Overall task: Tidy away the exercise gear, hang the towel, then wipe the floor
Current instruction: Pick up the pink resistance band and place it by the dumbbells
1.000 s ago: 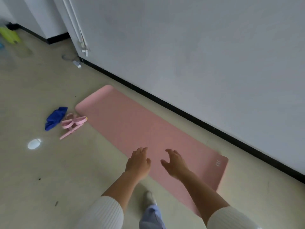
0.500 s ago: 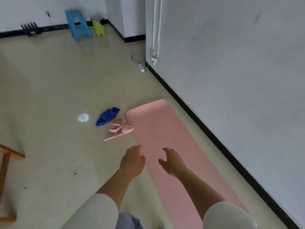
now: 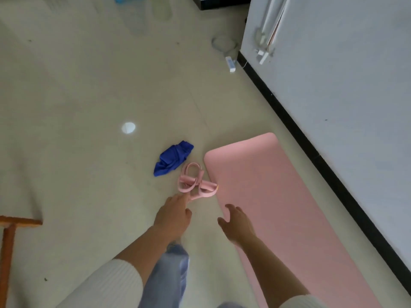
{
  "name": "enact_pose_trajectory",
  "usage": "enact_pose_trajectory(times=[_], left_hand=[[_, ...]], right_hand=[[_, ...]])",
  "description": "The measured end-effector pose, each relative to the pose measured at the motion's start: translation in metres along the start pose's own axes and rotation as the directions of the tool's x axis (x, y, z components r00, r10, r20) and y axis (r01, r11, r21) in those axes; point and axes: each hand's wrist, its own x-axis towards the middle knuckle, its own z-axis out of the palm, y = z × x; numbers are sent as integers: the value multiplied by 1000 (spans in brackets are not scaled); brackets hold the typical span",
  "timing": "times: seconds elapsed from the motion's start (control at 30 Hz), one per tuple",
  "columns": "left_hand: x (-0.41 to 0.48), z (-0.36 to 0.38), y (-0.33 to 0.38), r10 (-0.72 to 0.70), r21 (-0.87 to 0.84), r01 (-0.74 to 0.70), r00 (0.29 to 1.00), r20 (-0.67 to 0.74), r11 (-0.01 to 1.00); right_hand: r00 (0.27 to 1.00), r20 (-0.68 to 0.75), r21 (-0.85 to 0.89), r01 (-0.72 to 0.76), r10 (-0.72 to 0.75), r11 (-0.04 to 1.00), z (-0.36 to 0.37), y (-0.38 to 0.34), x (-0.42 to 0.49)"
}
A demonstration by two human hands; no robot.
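Two bare hands reaching low, left hand [image 3: 172, 215] loosely spread, fingertips at pink looped resistance band [image 3: 196, 184], right hand [image 3: 236, 225] spread, empty, over pink foam mat [image 3: 278, 201], crumpled blue towel [image 3: 172, 157] nearby

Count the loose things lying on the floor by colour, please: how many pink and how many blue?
Pink: 2, the yoga mat and the resistance band
Blue: 1, the crumpled towel
Total: 3
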Motion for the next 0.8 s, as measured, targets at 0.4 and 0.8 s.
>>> enact_pose_trajectory(times=[0.4,0.8], left_hand=[[267,150,-171,-118,42,112,975,186,993],[403,337,-290,-174,326,101,963,205,940]], right_hand=[[979,184,-116,-61,81,991,152,19,302],[994,96,-425,94,-58,900,278,82,493]])
